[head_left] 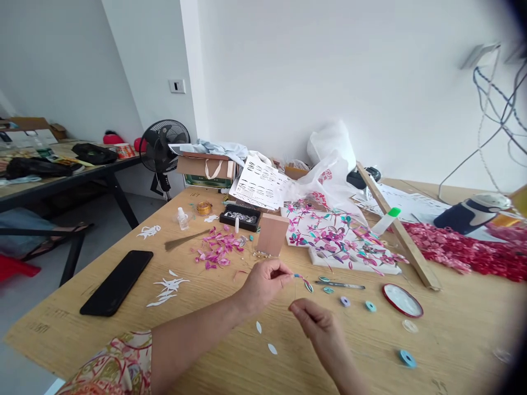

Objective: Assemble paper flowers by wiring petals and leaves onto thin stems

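My left hand (263,282) hovers over the wooden table (74,323), its fingers pinched on a small quilled paper leaf piece (303,281) in blue and pink. My right hand (319,323) sits just below and to the right, fingers pinched together near the piece's lower end; what it holds is too small to make out. Small paper coils (345,300) and a thin metal tool (340,285) lie just beyond the hands. Behind them rests a white board with pink and teal quilled flowers (337,241).
A black phone (117,282) lies at the left, near white paper cut-outs (167,289). Pink petals (216,252), a small wooden block (272,235), a red-rimmed lid (402,300), a wooden stick (397,230), a red petal heap (465,249) and a fan (164,145) are around.
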A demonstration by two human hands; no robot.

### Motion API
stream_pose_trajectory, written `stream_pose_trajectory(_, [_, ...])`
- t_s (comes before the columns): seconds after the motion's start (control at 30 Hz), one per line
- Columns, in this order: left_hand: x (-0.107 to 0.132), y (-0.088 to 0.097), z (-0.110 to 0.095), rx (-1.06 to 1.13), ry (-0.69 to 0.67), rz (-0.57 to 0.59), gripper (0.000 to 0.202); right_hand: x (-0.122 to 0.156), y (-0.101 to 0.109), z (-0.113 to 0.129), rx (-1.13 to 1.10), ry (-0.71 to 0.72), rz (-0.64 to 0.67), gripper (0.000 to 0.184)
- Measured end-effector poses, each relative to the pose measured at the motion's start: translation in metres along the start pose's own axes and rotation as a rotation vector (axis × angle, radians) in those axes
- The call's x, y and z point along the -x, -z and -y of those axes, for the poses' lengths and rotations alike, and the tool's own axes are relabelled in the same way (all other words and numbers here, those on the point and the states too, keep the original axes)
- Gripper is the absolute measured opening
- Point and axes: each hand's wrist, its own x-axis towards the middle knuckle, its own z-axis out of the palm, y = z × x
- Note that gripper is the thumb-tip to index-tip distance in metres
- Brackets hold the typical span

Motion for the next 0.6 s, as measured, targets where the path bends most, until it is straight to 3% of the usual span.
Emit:
stream_pose_trajectory(0.1, [-0.003,-0.003,0.008,-0.287,-0.179,0.023,0.01,0.015,0.002,0.019,0.214,0.099,-0.006,0.035])
stream_pose_trajectory(0.2, [-0.001,-0.006,0.01,-0.44,-0.299,0.193,0.015,0.01,0.026,0.037,0.32,0.165,-0.05,0.033])
stream_pose_trajectory(0.27, [0.003,-0.006,0.007,-0.406,-0.314,0.296,0.015,-0.004,0.046,0.039,0.303,0.143,-0.077,0.029])
stream_pose_trajectory(0.4, [0.006,-0.002,0.001,-0.064,-0.144,0.303,0.005,-0.031,0.059,0.021,-0.01,-0.048,-0.049,0.029])
stream_pose_trajectory(0.5, [0.006,0.002,-0.003,0.252,0.087,0.256,0.013,-0.034,0.043,0.005,-0.227,-0.164,0.065,0.033])
stream_pose_trajectory(0.6, [0.004,0.004,-0.004,0.457,0.233,0.233,0.02,-0.025,0.025,-0.003,-0.303,-0.178,0.126,0.036])
